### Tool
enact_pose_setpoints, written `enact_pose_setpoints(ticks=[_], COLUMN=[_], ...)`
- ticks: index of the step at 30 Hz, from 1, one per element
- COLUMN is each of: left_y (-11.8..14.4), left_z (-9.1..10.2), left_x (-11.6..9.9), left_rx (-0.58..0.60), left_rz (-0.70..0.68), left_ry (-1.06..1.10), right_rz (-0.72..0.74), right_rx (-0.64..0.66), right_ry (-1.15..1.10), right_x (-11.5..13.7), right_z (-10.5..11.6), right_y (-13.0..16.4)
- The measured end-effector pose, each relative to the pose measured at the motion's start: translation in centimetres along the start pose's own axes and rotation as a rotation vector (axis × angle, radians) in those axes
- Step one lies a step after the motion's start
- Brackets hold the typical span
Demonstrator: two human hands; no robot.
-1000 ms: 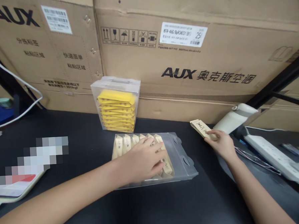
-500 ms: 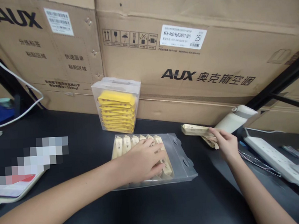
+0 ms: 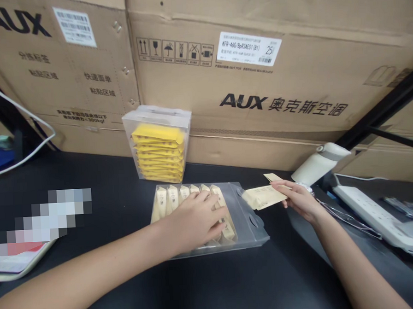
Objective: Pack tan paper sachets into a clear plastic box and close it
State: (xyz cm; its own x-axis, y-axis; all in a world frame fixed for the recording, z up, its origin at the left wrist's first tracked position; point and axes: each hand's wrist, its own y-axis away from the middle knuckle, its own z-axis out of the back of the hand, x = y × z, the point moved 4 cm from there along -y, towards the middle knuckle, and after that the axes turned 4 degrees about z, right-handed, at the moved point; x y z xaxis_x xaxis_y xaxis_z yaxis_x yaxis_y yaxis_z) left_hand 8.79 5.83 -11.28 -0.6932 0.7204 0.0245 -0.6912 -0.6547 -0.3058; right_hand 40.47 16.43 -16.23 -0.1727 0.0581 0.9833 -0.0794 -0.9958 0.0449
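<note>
A clear plastic box lies flat on the black table, its flap end toward the right. Several cream-coloured packets stand in a row inside it. Over this row rests my left hand, palm down with fingers spread, touching the packets and covering part of them. My right hand pinches a cream packet between thumb and fingers, above the flap end of the box. Another cream piece shows just behind that packet; whether it is also in my grip I cannot tell.
Behind the box stands a clear case of yellow packets. Large cardboard cartons line the back. On the right are a white bottle, a power strip and thin cables. A partly blurred-out phone lies at left.
My right hand has moved left and toward me, bringing the cream packet from beside the bottle to the box's flap end. My left hand stays on the row.
</note>
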Motion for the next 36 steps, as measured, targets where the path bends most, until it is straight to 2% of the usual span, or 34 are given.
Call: enact_pose_setpoints(ticks=[4, 7, 12, 18, 20, 26, 30, 33, 36], left_y=[0.3, 0.3, 0.1, 0.1, 0.2, 0.1, 0.1, 0.1, 0.2], left_z=[-0.2, -0.2, 0.1, 0.1, -0.1, -0.2, -0.1, 0.0, -0.1], left_x=[-0.6, -0.6, -0.2, 0.2, 0.2, 0.3, 0.2, 0.2, 0.2], left_rx=[-0.045, -0.049, -0.006, -0.014, -0.011, -0.011, -0.008, -0.016, -0.027], left_rz=[0.004, 0.005, 0.028, 0.021, 0.02, 0.019, 0.019, 0.017, 0.017], left_ry=[-0.115, -0.12, -0.044, -0.077, -0.072, -0.063, -0.052, -0.052, -0.059], right_rz=[-0.08, -0.134, -0.135, -0.112, -0.107, -0.131, -0.128, -0.15, -0.174], right_rx=[0.137, 0.275, 0.444, 0.673, 0.676, 0.514, 0.465, 0.493, 0.599], right_ry=[0.043, 0.085, 0.092, 0.032, 0.005, 0.062, -0.127, -0.224, -0.312], right_x=[-0.2, -0.4, -0.4, 0.3, 0.5, 0.1, -0.1, -0.4, -0.4], right_z=[-0.5, -0.8, -1.3, -2.6, -3.0, -4.1, -6.1, -7.0, -7.2], right_y=[0.4, 0.7, 1.5, 2.7, 2.8, 2.7, 2.8, 2.6, 2.7])
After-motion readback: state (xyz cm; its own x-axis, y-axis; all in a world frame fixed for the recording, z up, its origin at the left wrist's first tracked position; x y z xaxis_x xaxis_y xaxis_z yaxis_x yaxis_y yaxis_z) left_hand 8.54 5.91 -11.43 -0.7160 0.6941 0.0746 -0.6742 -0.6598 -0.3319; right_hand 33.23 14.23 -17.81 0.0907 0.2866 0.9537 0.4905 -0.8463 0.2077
